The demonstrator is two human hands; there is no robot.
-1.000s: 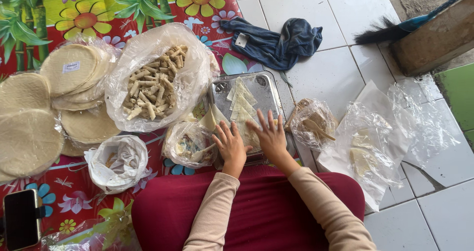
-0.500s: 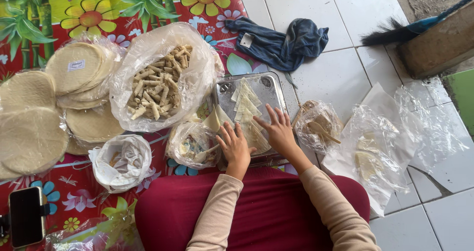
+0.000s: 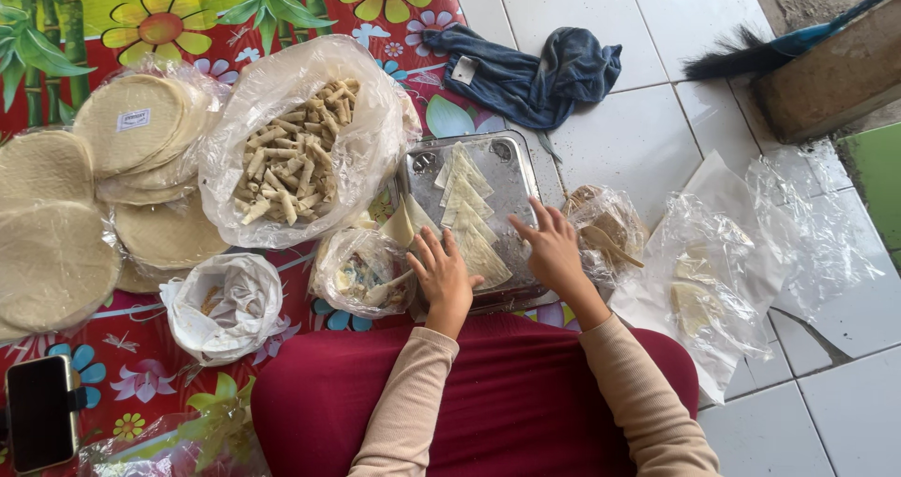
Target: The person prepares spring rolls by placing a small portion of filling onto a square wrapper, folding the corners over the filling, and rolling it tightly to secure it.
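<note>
Left hand: the left hand (image 3: pixel 443 275) lies palm down on the near left part of the rectangular shiny metal tray (image 3: pixel 507 172); its fingers are spread, pinching nothing, the fingertips resting on the nearest pale triangular wrapper sheet (image 3: pixel 481 256).
Right hand: the right hand (image 3: pixel 554 249) rests on the tray's near right edge; fingers fanned open and pointing up the tray, holding nothing; whether the palm presses the metal or only hovers is hard to tell.
Wrapper sheets: a row of cut pale triangles (image 3: pixel 462 193) runs along the tray's length, away from the person; the nearest one lies just ahead of the left fingertips, its point aimed away, so the left hand is the nearer.
Left of tray: a small clear plastic bag of filling (image 3: pixel 361 272) just beside the left hand; beyond it a large clear bag of finished pale rolls (image 3: pixel 291 158); stacks of round flat wrappers in plastic (image 3: pixel 103 186); a white crumpled bag (image 3: pixel 223 306).
Right of tray: a small bag with brownish contents (image 3: pixel 605 233) touching the right hand's side; loose clear plastic sheets (image 3: pixel 741 261) on the white tile floor (image 3: pixel 610 26).
Far side: a dark blue cloth (image 3: pixel 530 73) beyond the tray.
</note>
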